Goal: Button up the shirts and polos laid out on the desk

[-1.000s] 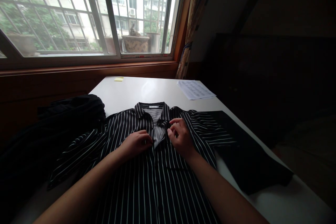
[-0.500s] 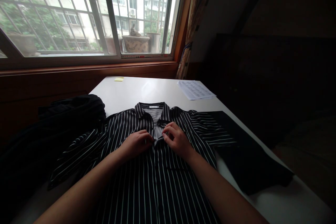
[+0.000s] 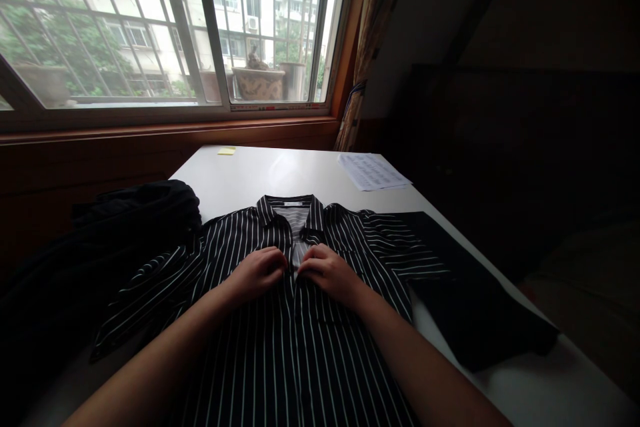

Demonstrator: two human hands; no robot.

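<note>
A black shirt with white stripes lies front up, its collar at the far end and its sleeves spread to both sides. The neck opening shows the paler inside of the cloth. My left hand pinches the left front edge of the shirt just below that opening. Across from it, my right hand has its fingers closed on the right front edge. A small gap separates the two sets of fingertips. Whether a button sits between the fingers is too small to tell.
A dark bundle of cloth is heaped at the left. Under the right sleeve lies a dark flat cloth. Printed sheets and a yellow sticky note rest on the white table, with a barred window behind.
My right hand has moved a little left and down, closer to my left hand, and its fingers have drawn together on the shirt's edge. My left hand has barely shifted.
</note>
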